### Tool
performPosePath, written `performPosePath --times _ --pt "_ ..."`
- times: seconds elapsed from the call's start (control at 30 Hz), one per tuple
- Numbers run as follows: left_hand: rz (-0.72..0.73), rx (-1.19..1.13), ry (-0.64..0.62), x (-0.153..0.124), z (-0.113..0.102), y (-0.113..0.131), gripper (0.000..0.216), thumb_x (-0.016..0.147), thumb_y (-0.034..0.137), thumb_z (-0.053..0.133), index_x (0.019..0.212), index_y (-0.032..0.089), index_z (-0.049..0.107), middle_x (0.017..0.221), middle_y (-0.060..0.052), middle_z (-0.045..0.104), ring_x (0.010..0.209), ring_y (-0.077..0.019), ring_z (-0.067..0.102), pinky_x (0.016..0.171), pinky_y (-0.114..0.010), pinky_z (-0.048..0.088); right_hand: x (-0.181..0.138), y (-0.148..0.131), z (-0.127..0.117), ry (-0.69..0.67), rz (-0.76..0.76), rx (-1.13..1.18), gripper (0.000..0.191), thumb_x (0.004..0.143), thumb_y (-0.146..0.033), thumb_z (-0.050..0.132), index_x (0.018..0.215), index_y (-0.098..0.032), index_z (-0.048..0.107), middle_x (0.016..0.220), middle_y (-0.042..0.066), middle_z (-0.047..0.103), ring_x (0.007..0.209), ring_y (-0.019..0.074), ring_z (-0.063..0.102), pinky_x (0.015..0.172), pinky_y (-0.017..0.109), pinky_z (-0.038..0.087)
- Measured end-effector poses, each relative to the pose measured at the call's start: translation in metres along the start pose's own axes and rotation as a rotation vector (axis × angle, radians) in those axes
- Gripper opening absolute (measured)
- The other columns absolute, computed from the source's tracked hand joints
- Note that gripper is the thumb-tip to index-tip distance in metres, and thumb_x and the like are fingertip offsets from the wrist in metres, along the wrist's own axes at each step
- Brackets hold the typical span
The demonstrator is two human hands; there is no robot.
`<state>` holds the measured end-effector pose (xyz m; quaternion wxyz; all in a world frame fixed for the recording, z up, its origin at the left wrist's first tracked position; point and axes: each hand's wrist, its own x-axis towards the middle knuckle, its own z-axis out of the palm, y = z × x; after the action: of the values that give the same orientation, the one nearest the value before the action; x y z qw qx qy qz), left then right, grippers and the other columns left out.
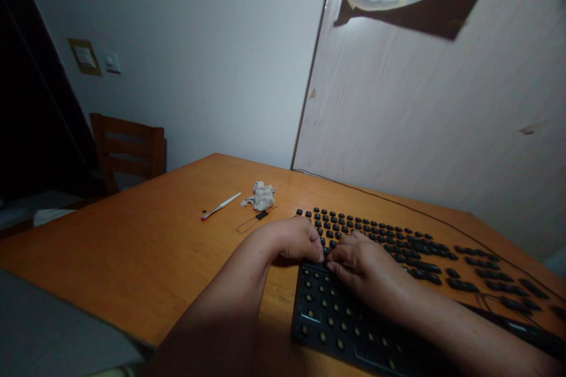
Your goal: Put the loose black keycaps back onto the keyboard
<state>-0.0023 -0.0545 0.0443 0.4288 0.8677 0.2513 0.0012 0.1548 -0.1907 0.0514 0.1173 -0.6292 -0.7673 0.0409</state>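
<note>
A black keyboard [325, 319] with its keycaps off lies on the wooden table, its bare switches showing. Behind it, loose black keycaps [375, 225] are spread in rows. My left hand [301, 240] is bent at the wrist over the keyboard's far left corner, fingers pinched together. Close beside it, my right hand [360, 262] has thumb and fingers closed at the keyboard's far edge, among the nearest keycaps. Whatever is between the fingers of either hand is hidden or too small to make out. My right forearm covers much of the keyboard.
Left of the keycaps lie a wire keycap puller [262, 215], a crumpled grey cloth [262, 196], a white toothbrush [223, 205] and a tiny black piece [204, 211]. A thin cable [375, 194] runs along the table's back. A wooden chair [130, 147] stands beyond the left edge.
</note>
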Motion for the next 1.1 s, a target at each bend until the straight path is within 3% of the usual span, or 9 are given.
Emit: performPosePath --times 0.2,0.6,1.1 --pt "-0.018 -0.009 -0.010 0.001 0.001 -0.001 0.016 0.067 0.025 0.068 0.079 0.017 0.073 0.070 0.002 0.066 0.065 -0.0109 0.055 0.058 -0.020 0.039 0.001 0.002 0.002 -0.003 0.011 0.066 0.012 0.088 -0.020 0.060 0.082 -0.021 0.070 0.083 0.003 0.065 0.083 0.0191 0.054 0.079 0.032 0.040" --pt "-0.029 0.099 0.019 -0.001 0.002 0.008 0.013 0.068 0.025 0.067 0.077 0.017 0.072 0.069 0.002 0.066 0.066 -0.0123 0.056 0.057 -0.021 0.039 0.001 -0.008 -0.003 -0.004 -0.003 -0.083 0.017 0.089 -0.018 0.056 0.076 -0.019 0.067 0.081 0.006 0.063 0.082 0.0198 0.052 0.076 0.031 0.039" --pt "-0.027 0.092 0.023 -0.002 0.003 0.009 0.013 0.068 0.025 0.069 0.077 0.018 0.072 0.069 0.003 0.065 0.065 -0.0115 0.054 0.058 -0.022 0.038 0.004 -0.012 -0.005 -0.026 0.011 -0.097 0.017 0.088 -0.018 0.055 0.078 -0.017 0.069 0.082 0.007 0.066 0.081 0.0196 0.054 0.072 0.029 0.041"
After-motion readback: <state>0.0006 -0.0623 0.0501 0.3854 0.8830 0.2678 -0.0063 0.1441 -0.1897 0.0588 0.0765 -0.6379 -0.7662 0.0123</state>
